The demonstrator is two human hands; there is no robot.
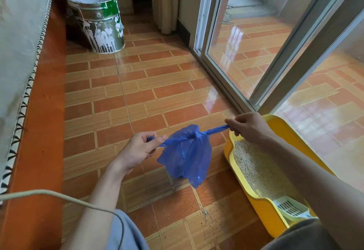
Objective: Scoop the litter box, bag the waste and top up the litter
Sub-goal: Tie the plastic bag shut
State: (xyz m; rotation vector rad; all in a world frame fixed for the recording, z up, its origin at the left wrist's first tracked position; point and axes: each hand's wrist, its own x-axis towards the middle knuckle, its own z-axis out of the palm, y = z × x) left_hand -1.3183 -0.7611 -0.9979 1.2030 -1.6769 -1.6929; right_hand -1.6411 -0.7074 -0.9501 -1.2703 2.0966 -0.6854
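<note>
Bag (187,155) blue, translucent. Litter box (262,206) yellow; litter (256,167) beige. Scoop (291,208) white. Floor tiles (137,92) orange and tan. Bucket (96,21) silver, green patch, white drips.

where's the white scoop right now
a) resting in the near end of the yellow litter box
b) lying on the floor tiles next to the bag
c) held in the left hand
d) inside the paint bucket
a: the white slotted scoop lies inside the near end of the yellow litter box, while the left hand and the right hand each pinch a twisted end of the blue bag.
</note>
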